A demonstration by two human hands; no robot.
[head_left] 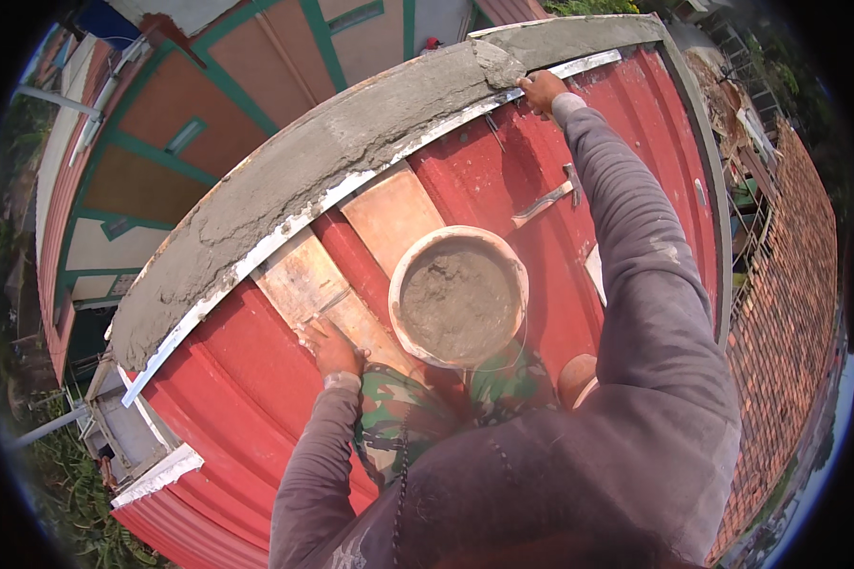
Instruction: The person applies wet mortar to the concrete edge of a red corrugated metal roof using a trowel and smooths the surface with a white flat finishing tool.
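I am up on a red corrugated metal roof (247, 398). My right hand (541, 90) reaches far forward and presses at the edge of a long band of wet grey mortar (304, 180) laid along the roof's ridge, just above a white metal strip (285, 228); whether it holds a tool is hidden. My left hand (334, 349) rests fingers spread on a wooden board (313, 284) lying on the roof. A round bucket (458, 296) filled with grey mortar sits between my arms, in front of my camouflage-trousered knees (399, 417).
A hammer-like tool (548, 197) lies on the roof beyond the bucket. A second board (389, 213) lies next to the first. The roof drops off at the left to lower buildings and plants, and at the right to a tiled roof (788, 284).
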